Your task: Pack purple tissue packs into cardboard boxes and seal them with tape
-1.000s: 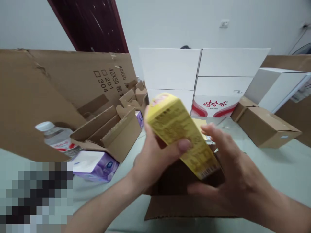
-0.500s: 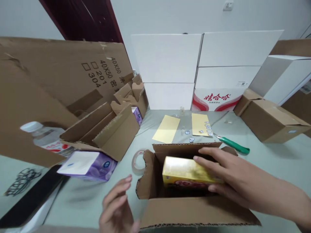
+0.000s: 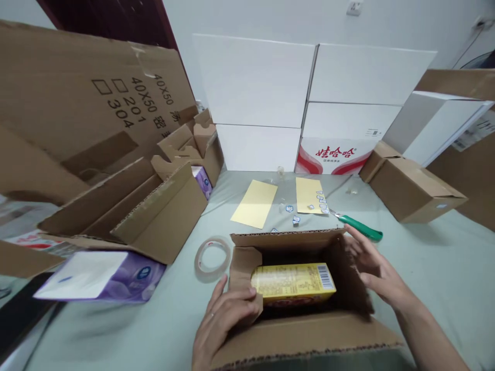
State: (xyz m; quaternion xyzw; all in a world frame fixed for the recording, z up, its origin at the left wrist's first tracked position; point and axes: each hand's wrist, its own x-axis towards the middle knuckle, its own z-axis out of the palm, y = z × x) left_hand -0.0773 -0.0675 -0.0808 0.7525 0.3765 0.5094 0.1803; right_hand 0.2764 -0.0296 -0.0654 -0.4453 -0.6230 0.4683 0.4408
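Observation:
A yellow carton (image 3: pixel 293 282) with a barcode lies flat inside an open brown cardboard box (image 3: pixel 286 240) at the near middle of the table. My left hand (image 3: pixel 224 319) rests on the box's left flap, fingers wrapped over its edge. My right hand (image 3: pixel 373 265) is at the box's right side flap, fingers spread and touching it, with nothing in it.
A tape roll (image 3: pixel 212 257) lies left of the box. A purple tissue pack (image 3: pixel 100 275) and open cartons (image 3: pixel 154 216) sit at the left. Two yellow sheets (image 3: pixel 255 203), small stickers and a green-handled knife (image 3: pixel 359 226) lie behind. White boxes (image 3: pixel 309 103) line the back; a brown box (image 3: pixel 413 190) is right.
The yellow carton went from both hands, held up, down into the box, and was let go. My left hand came onto the left flap; my right hand moved to the right flap.

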